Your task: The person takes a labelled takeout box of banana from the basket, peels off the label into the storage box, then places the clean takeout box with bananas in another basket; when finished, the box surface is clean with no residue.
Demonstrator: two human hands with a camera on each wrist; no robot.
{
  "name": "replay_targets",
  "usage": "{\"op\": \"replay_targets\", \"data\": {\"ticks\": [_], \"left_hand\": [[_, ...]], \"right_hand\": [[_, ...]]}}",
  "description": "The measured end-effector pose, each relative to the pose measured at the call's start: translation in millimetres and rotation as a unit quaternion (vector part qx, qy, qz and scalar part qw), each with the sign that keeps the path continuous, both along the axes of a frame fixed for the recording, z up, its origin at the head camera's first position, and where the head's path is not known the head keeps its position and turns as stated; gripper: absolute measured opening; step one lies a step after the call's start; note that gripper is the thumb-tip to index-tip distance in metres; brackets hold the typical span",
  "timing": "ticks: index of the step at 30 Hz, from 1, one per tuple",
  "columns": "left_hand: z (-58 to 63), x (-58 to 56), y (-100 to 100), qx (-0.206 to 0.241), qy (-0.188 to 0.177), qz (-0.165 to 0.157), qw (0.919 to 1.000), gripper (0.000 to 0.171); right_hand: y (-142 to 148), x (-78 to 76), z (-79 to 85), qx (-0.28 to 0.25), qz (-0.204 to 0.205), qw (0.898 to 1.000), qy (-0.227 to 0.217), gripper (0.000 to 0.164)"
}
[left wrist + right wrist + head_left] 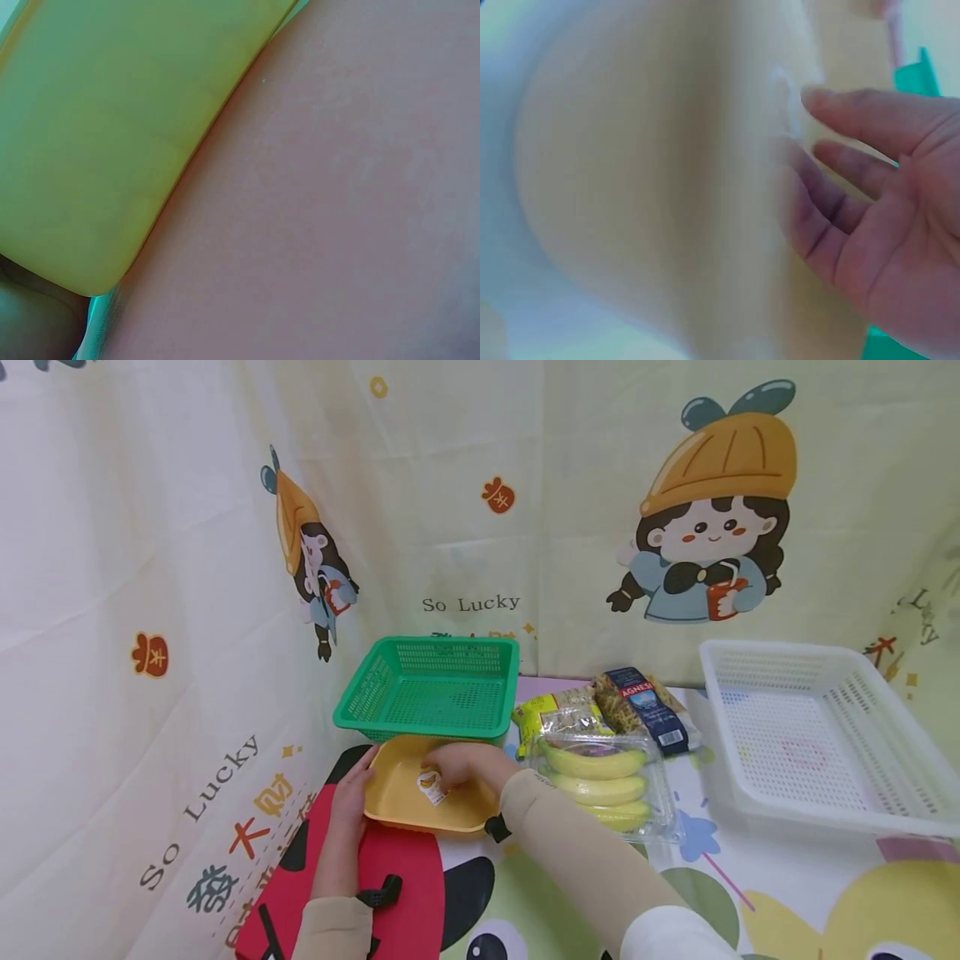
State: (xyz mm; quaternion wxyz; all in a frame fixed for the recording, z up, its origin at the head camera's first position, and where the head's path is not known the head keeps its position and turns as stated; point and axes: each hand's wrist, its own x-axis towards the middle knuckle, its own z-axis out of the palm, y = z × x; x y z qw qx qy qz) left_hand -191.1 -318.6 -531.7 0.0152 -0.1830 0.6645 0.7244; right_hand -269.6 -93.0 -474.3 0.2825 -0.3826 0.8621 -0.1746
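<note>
My left hand [352, 793] grips a yellow-orange plastic bin [390, 806] by its left side, thumb at the rim. The bin's outer wall [112, 150] fills much of the left wrist view beside the palm. My right hand [465, 766] reaches down inside the bin, by a small white label with a banana picture [431, 783] on its inner surface. In the right wrist view the right hand's [900, 202] thumb stands apart from its bent fingers, with the white label [784, 101] near the thumb tip. Whether the fingertips touch the label is hard to tell.
A green basket [427, 722] stands behind the bin. To the right lie a clear box of bananas [600, 789], a yellow-edged food packet [562, 714] and a pasta bag [645, 706]. A white basket [795, 806] is at far right. Printed cloth walls enclose the table.
</note>
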Motion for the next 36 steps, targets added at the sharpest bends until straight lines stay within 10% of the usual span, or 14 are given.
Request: {"op": "replay_targets", "data": {"ticks": [14, 36], "left_hand": [[-2.9, 0.1, -0.5, -0.014, 0.000, 0.002, 0.9999, 0.044], [0.8, -1.9, -0.1, 0.056, -0.005, 0.015, 0.9983, 0.048]], "right_hand": [[59.2, -8.6, 40.0, -0.106, -0.005, 0.985, -0.139, 0.051], [245.4, 10.7, 72.6, -0.188, -0.150, 0.969, -0.052, 0.045]]}}
